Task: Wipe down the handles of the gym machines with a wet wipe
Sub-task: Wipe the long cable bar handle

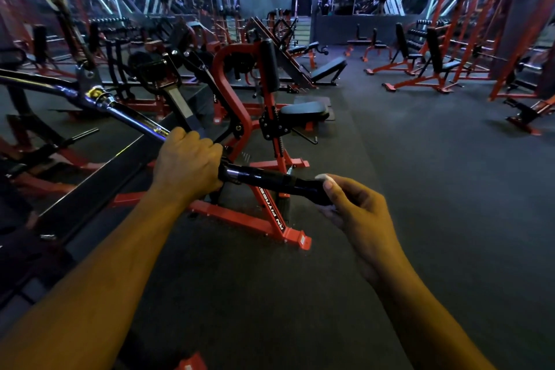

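Observation:
A long chrome pulldown bar (126, 112) hangs from a cable link at the upper left and slopes down toward me. My left hand (187, 159) grips the bar just above its black rubber handle (264, 179). My right hand (357, 207) is curled round the handle's outer end, with a white wet wipe (324, 178) pinched between fingers and handle. Only small bits of the wipe show above and below the fingers.
A red and black seated machine (270, 117) stands right behind the bar. Red benches (420, 69) and racks (495, 24) fill the right and back of the dim gym. A black machine frame (90, 189) runs along my left. Dark rubber floor (420, 189) lies open ahead.

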Available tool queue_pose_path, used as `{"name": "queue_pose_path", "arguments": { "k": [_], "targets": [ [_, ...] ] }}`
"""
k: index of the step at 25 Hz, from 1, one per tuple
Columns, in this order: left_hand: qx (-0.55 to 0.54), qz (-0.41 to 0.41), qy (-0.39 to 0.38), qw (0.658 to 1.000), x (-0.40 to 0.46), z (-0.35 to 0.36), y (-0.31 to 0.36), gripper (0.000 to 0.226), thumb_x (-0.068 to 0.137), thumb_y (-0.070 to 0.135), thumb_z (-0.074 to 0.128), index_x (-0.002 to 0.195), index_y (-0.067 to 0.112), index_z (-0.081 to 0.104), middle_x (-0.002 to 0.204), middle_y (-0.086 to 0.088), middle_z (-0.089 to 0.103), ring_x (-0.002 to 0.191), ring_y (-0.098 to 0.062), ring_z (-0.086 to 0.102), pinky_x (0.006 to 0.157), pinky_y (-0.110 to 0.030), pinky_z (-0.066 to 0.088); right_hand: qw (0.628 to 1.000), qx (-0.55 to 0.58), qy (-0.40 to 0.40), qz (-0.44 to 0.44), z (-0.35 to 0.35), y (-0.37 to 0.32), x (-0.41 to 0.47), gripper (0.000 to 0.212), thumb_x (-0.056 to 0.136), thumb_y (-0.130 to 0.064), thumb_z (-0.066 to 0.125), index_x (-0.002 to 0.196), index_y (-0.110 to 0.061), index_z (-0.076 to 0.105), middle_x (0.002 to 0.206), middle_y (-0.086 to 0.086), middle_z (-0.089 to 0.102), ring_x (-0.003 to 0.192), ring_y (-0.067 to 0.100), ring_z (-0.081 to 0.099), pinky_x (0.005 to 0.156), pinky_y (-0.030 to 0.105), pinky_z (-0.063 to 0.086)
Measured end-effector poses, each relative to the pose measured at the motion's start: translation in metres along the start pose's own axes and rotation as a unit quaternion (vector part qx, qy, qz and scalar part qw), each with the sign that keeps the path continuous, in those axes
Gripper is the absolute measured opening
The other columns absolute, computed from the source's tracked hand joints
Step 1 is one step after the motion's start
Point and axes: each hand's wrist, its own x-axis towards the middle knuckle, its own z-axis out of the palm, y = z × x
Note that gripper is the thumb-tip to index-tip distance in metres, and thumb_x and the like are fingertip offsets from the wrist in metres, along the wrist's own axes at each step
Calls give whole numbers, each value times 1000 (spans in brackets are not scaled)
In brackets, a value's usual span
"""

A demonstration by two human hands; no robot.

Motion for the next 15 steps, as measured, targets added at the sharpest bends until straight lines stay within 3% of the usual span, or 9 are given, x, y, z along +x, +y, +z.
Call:
{"name": "queue_pose_path", "arguments": {
  "k": [4,6,8,11,13,15],
  "targets": [
    [-33,-6,25,999,-5,3,-1,46,80,49,75,65,24,40,59,3,36,57,-17,34,65,-34,29,969,199,-61,133,-22,2,1,35,92,-7,54,122,5,66,124,19,69,116,29,67,99,37,54],
    [-53,-11,35,998,-6,7,-3,47,77,48,80,63,22,43,58,3,34,55,-18,32,63,-34,29,970,198,-38,134,-34,0,7,36,87,-5,49,115,7,68,124,23,68,112,29,68,95,34,57],
    [-59,-8,42,997,-6,11,-3,46,75,49,81,62,20,48,57,2,39,55,-19,34,63,-34,31,988,126,-11,82,-37,-3,14,33,96,0,43,109,0,72,119,18,72,106,24,71,87,30,60],
    [-60,3,78,995,-7,16,-4,39,80,47,73,63,18,53,58,0,51,56,-22,46,65,-35,33,994,-68,-82,-29,-21,-15,28,33,106,-8,44,117,-18,73,117,2,73,110,16,69,89,26,55],
    [-61,2,99,993,-7,20,-5,38,84,49,66,65,18,54,59,0,52,57,-22,47,66,-36,32,940,-273,-143,-143,1,-22,43,27,106,-16,50,121,-24,71,114,-8,70,106,5,65,86,15,49],
    [-65,6,111,992,-4,22,-5,37,86,49,62,65,19,54,59,0,52,57,-22,46,67,-36,30,839,-438,-191,-260,26,-30,59,26,104,-19,53,123,-25,69,114,-12,62,101,-3,56,83,5,40]
  ]
}}
